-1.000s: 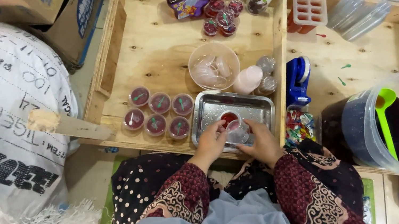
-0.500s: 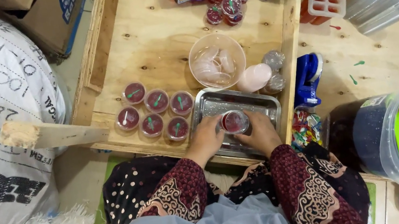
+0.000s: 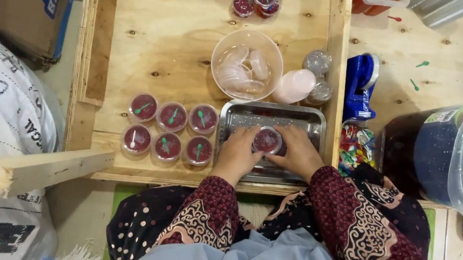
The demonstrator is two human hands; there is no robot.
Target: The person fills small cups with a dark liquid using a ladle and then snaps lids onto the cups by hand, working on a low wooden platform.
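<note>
Together, the left hand (image 3: 240, 155) and right hand (image 3: 296, 151) clasp a small red-filled cup (image 3: 266, 140) over the metal tray (image 3: 305, 121), six filled cups (image 3: 170, 135) at nine o'clock.

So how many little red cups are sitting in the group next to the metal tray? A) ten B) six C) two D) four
B: six lidded red cups stand in two rows of three on the wooden crate floor, just beside the tray, where both the left hand and the right hand hold one more cup.
</note>
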